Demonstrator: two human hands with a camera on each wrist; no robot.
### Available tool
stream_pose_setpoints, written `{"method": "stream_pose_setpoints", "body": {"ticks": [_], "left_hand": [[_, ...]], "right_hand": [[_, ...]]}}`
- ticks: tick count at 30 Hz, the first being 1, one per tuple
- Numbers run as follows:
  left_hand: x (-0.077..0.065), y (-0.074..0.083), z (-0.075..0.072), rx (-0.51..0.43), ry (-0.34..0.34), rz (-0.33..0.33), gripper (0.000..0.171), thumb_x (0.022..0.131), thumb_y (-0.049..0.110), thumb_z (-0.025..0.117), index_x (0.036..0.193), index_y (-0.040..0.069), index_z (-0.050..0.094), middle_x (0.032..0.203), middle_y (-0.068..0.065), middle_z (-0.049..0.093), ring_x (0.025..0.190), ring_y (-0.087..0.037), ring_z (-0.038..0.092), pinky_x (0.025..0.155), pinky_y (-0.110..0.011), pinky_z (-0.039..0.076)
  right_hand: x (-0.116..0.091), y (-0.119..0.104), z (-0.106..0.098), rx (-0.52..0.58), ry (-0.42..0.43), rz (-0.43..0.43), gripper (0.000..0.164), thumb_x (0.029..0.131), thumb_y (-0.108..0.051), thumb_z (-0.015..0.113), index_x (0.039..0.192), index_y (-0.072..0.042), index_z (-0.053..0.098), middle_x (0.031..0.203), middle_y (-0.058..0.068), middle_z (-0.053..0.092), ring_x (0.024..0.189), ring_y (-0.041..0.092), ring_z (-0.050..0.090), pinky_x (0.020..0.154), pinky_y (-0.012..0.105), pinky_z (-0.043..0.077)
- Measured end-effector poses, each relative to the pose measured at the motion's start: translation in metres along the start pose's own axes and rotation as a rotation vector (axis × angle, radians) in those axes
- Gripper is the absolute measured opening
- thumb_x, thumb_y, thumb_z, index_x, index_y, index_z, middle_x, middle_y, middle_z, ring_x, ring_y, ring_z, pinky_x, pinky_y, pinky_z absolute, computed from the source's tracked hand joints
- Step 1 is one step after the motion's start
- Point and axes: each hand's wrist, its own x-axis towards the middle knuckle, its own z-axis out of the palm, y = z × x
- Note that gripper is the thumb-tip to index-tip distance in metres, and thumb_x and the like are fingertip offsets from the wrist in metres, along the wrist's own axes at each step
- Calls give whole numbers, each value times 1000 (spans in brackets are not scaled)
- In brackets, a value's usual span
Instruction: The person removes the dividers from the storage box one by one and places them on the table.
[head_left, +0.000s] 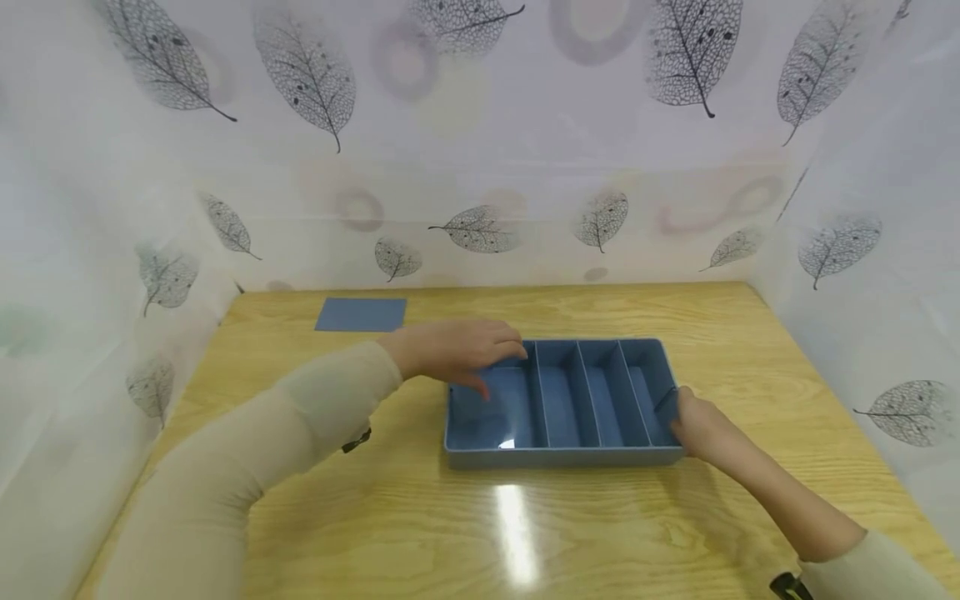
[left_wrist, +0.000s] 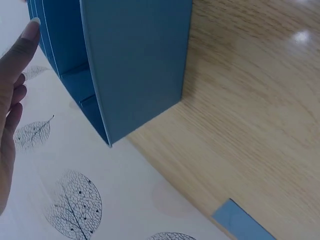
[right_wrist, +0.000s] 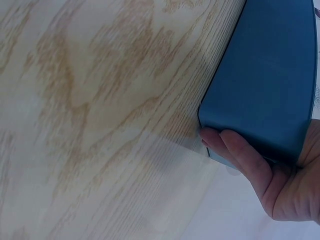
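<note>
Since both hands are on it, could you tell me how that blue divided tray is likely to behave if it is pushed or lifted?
The blue tray looks like thin moulded plastic, so probably stiff and light. On the glossy wooden table it would likely slide easily. Low and wide, it seems unlikely to tip; the right hand grips one end.

Trays: one blue divided tray (head_left: 564,454) is counted, near the table's centre.
Compartments: four are counted in the tray, one wide at the left, three narrow to the right.
Dividers: three are counted.
Blue flat squares: one blue square (head_left: 361,315) is counted, far left on the table (head_left: 480,533).
Hands: two are counted, left hand (head_left: 457,350) and right hand (head_left: 701,427).
</note>
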Motion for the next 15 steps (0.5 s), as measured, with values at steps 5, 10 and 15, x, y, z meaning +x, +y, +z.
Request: {"method": "stream_pose_setpoints", "body": {"ticks": [5,10,15], "left_hand": [[12,3,-2,23,-92,25,74,82,46,68,134,-1,44,132,-13,49,125,-24,45,109,-32,33],[27,4,1,113,-120,74,75,81,47,69,134,0,44,130,-11,49,122,-22,46,108,-30,33],[42,8,4,256,-179,125,77,81,52,66,135,1,45,130,-10,50,117,-21,49,105,-29,37]], "right_hand": [[-1,0,1,-3,23,-27,21,87,3,47,96,18,35,67,15,49,57,23,52,51,34,45],[-1,1,1,-8,35,-46,21,87,3,49,95,17,35,65,15,50,56,23,52,50,35,45],[0,1,1,0,29,-38,25,87,3,48,98,20,33,65,15,50,56,24,51,50,34,45]]}}
